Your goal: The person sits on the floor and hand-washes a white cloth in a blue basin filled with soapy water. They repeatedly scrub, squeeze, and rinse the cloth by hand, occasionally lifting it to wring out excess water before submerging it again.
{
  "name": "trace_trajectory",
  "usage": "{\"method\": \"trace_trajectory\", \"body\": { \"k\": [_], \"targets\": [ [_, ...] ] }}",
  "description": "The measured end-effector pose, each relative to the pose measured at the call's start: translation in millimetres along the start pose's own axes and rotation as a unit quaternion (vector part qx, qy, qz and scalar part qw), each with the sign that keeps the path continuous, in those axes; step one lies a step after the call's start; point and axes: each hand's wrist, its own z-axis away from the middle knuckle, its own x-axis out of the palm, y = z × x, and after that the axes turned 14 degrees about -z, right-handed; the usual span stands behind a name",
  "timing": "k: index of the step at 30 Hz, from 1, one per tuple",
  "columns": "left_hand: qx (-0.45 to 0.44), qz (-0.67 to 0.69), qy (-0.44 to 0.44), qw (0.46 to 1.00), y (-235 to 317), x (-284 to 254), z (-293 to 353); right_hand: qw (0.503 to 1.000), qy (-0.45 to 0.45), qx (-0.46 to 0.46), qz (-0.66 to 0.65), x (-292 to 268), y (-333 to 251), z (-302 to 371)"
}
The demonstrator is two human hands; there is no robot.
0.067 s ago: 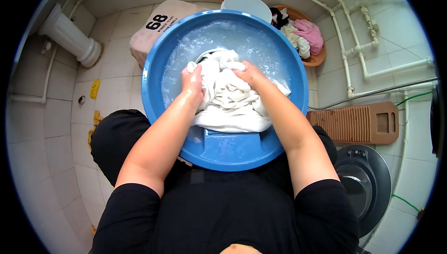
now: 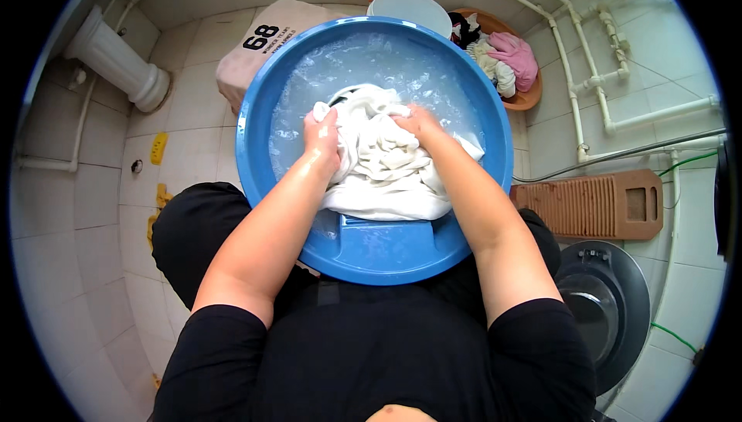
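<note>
A wide blue basin (image 2: 386,267) in front of me holds cloudy, sudsy water (image 2: 417,59). Bunched in it is a wet white garment (image 2: 386,167), whose exact kind I cannot make out; its near part drapes over the ridged blue ledge (image 2: 385,236). My left hand (image 2: 321,137) is closed on the cloth's left side, thumb up. On the right side of the bundle, my right hand (image 2: 420,122) grips another fold, its fingertips partly hidden in the fabric. A dark strip shows at the garment's far edge.
Behind the basin stand a cloth-covered block (image 2: 263,59), a whitish bucket (image 2: 410,8) and a brown tub (image 2: 529,97) of clothes. To the right lie a brown washboard (image 2: 587,204) and a dark grey basin (image 2: 630,306). White pipes (image 2: 572,105) run along the wall.
Both hands and the white cloth between them have shifted very slightly; the grip looks the same.
</note>
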Motion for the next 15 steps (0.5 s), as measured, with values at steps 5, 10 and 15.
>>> {"method": "trace_trajectory", "body": {
  "k": [5,10,15],
  "targets": [
    [-0.004,0.048,-0.092,0.995,-2.4,6.6,-3.0,0.972,0.103,-0.172,-0.120,29.6,4.0,1.3],
    [-0.147,0.151,-0.244,0.947,22.9,0.9,13.7,0.842,0.017,-0.509,-0.179,34.0,-54.7,79.1],
    [-0.121,0.142,-0.210,0.960,24.8,1.8,16.1,0.830,0.013,-0.538,-0.144,48.9,-88.4,128.4]
  ]
}}
